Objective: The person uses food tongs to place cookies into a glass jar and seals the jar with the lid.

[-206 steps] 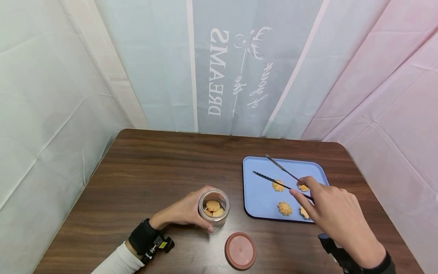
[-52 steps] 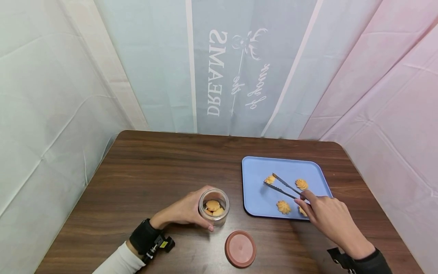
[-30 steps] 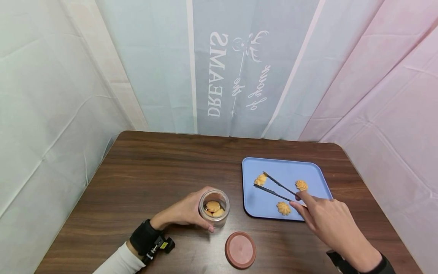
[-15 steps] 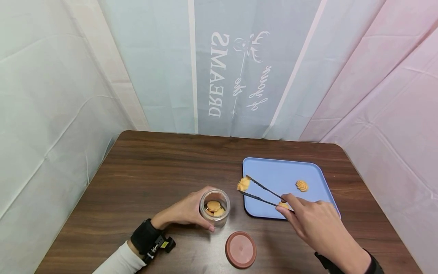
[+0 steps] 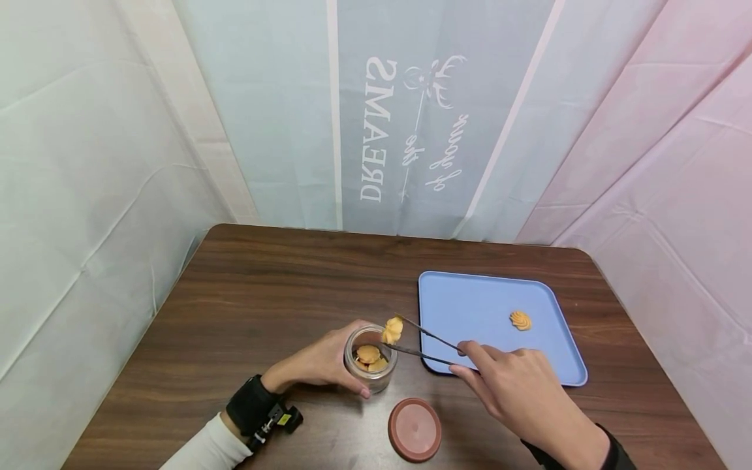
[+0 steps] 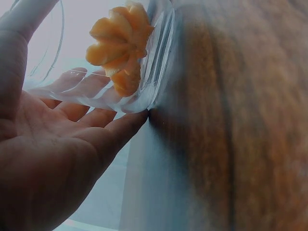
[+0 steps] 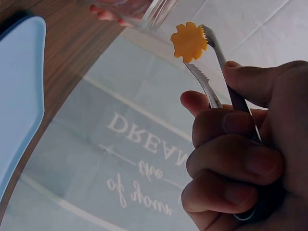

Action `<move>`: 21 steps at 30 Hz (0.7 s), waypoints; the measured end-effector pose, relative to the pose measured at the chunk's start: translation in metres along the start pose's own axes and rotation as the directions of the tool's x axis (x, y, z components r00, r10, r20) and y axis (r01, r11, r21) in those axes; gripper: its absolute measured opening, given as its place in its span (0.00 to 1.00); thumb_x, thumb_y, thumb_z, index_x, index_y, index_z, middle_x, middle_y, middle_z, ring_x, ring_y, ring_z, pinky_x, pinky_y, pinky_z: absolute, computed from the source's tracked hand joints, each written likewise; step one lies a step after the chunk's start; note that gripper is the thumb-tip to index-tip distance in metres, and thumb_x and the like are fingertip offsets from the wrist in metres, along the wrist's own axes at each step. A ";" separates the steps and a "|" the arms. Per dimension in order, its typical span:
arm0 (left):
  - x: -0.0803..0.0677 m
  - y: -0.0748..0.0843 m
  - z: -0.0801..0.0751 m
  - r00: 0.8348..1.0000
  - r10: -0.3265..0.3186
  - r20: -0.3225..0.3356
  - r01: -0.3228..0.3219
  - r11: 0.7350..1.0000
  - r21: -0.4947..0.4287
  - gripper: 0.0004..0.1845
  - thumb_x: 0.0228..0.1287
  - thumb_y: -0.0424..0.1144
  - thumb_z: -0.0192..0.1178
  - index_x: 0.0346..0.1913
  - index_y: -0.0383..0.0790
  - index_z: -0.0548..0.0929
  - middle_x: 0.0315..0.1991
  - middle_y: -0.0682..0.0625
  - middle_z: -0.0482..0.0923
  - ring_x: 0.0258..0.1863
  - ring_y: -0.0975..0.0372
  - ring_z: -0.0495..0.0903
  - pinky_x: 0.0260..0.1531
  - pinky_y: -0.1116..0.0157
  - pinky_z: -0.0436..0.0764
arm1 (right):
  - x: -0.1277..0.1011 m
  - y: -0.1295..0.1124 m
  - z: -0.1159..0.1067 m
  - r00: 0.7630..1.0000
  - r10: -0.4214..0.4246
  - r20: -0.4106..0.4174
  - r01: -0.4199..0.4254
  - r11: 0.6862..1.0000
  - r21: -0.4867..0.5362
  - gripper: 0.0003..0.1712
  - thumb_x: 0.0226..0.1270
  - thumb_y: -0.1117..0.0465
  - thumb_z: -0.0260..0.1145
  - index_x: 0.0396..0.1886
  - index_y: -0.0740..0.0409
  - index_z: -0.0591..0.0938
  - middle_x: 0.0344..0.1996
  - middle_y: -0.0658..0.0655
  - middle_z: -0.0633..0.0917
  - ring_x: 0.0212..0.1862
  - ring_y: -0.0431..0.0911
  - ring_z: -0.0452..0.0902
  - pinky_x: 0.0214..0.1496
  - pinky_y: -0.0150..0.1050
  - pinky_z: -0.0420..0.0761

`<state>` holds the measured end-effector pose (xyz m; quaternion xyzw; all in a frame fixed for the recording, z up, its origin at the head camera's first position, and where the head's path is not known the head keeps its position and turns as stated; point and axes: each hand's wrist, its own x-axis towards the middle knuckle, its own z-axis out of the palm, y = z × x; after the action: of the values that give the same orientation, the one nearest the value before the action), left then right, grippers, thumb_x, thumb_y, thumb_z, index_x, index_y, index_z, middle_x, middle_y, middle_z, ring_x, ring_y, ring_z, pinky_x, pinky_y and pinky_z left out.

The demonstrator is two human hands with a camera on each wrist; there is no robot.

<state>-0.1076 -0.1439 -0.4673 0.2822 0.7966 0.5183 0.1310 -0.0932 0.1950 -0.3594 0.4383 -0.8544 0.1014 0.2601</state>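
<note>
My left hand [image 5: 325, 360] grips a clear glass jar [image 5: 378, 384] standing upright on the table, its thumb and fingers around the wall. Several golden cookies [image 5: 368, 354] lie inside. With my right hand [image 5: 517, 388] I hold dark metal tongs [image 5: 422, 354], fingers curled round the handle in the right wrist view. A flower-shaped cookie [image 5: 392, 330] is pinched between the serrated tips, right at the jar's mouth. In the left wrist view, a ridged cookie [image 6: 120, 45] shows through the glass near the jar's bottom.
A blue tray [image 5: 470, 294] lies at the right with one swirled cookie [image 5: 519, 320] in sight; my right hand and the tongs cover its near side. A reddish-brown round lid [image 5: 414, 429] rests on the wooden table [image 5: 282, 281] in front of the jar.
The tongs closed on a cookie on the tray, lifted it and carried it left to the jar's mouth. The left hand and jar stayed in place.
</note>
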 end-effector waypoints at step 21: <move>0.000 0.000 0.005 1.000 0.019 -0.007 -0.019 1.000 0.015 0.52 0.45 0.47 0.88 0.73 0.48 0.70 0.64 0.50 0.81 0.64 0.57 0.79 0.68 0.56 0.76 | 0.002 -0.010 0.011 0.995 0.020 0.097 -0.019 1.000 -0.008 0.30 0.86 0.34 0.43 0.44 0.47 0.83 0.16 0.41 0.78 0.13 0.37 0.65 0.16 0.29 0.49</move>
<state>-0.1048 -0.1404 -0.4700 0.2890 0.7982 0.5146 0.1209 -0.0900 0.1830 -0.3682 0.4335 -0.8706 0.0793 0.2189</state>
